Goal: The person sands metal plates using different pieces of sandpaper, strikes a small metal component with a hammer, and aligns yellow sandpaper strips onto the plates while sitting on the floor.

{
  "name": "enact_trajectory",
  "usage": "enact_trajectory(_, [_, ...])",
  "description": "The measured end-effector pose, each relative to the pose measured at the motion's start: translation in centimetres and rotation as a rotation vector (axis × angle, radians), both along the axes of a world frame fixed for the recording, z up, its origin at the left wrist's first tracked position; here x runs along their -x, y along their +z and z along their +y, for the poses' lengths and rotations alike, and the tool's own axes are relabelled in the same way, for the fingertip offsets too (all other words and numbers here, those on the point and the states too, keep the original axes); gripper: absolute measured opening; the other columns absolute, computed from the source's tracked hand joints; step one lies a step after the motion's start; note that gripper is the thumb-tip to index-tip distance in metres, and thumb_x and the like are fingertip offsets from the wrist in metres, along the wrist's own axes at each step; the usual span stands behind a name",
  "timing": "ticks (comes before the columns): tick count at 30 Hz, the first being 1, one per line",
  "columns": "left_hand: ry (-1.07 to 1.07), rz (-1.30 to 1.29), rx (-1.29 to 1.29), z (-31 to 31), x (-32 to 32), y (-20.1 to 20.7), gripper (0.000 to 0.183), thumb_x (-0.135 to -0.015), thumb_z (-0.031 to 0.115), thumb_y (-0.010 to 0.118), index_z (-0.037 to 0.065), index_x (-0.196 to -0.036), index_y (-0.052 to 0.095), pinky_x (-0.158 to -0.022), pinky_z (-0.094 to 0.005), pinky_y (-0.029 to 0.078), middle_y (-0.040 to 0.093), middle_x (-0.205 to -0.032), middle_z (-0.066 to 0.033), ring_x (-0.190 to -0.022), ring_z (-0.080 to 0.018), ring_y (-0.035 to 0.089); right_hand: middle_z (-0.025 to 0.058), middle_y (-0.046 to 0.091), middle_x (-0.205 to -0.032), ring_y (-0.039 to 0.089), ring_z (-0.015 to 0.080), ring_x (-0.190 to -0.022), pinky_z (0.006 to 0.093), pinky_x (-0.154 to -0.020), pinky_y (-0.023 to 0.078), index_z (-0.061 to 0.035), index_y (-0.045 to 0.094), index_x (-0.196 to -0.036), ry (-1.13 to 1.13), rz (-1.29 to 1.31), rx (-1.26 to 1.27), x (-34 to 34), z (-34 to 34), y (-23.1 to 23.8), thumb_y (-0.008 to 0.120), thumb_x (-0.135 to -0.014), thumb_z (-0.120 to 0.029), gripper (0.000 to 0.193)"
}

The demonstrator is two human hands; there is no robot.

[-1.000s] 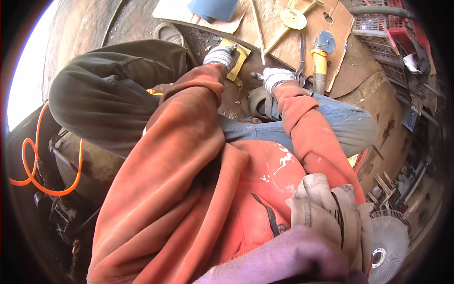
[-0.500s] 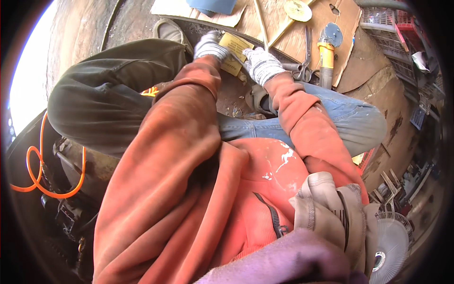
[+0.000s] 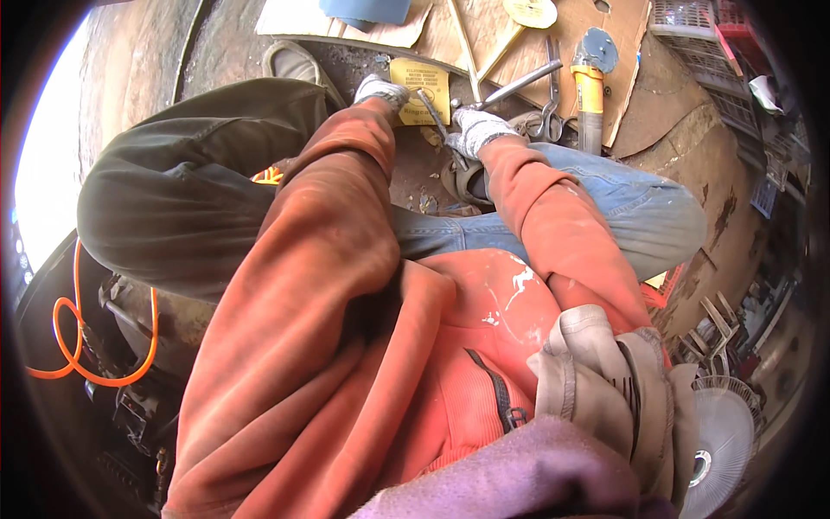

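Observation:
My left hand point(image 3: 381, 90), in a grey-and-white knitted glove, is closed at the left edge of a yellow printed sheet point(image 3: 425, 80) that looks like sandpaper backing. What its fingers hold, if anything, is hidden. My right hand point(image 3: 481, 130), gloved alike, is closed around a grey metal tool. One straight bar point(image 3: 524, 84) of metal slants up and right from this hand. A thinner dark rod point(image 3: 431, 111) runs between my hands, over the sheet's lower right part. Whether bar and rod are one tool I cannot tell.
Right of my right hand lie dark scissor-like tools point(image 3: 550, 117) and a yellow angle grinder point(image 3: 590, 91) on cardboard point(image 3: 618, 35). Wooden sticks point(image 3: 465, 43) and a round yellow disc point(image 3: 530, 11) lie beyond. Plastic crates point(image 3: 687, 48) stand right; an orange hose point(image 3: 108, 381) coils left.
A grey bar now sticks out up and right from my right hand. My left hand has drawn to the sheet's left edge, leaving more of the sheet uncovered. The view has shifted slightly.

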State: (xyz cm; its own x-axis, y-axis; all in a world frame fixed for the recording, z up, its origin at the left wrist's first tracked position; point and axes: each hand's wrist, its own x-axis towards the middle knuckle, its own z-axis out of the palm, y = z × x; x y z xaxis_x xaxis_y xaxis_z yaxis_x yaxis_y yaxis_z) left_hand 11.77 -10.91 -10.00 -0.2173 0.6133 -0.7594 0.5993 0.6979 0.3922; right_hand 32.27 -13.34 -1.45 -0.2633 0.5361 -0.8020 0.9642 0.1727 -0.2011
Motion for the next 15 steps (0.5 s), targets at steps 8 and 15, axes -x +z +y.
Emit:
enact_trajectory(8, [0.266, -0.154, -0.134, -0.6, 3.4, -5.1, 0.040, -0.067, 0.024, 0.084, -0.001, -0.096, 0.072, -0.075, -0.0333, 0.051, 0.071, -0.089, -0.0103, -0.081, -0.0202, 0.066, 0.0224, 0.065, -0.116, 0.062, 0.0374, -0.110, 0.0432, -0.095, 0.048, -0.0067, 0.065, -0.118, -0.118, 0.130, 0.047, 3.1, 0.2, 1.2, 0.071, -0.083, -0.039, 0.048])
enact_trajectory(15, [0.361, -0.139, 0.064, 0.4, 4.5, -7.0, 0.049, -0.068, 0.023, 0.085, -0.006, -0.105, 0.070, -0.075, -0.0327, 0.054, 0.071, -0.097, -0.0124, -0.087, -0.0216, 0.067, 0.0239, 0.067, -0.106, 0.066, 0.0378, -0.100, 0.0439, -0.087, 0.051, -0.0038, 0.068, -0.103, -0.063, 0.170, -0.053, 3.0, -0.4, -2.6, 0.073, -0.079, -0.028, 0.034])
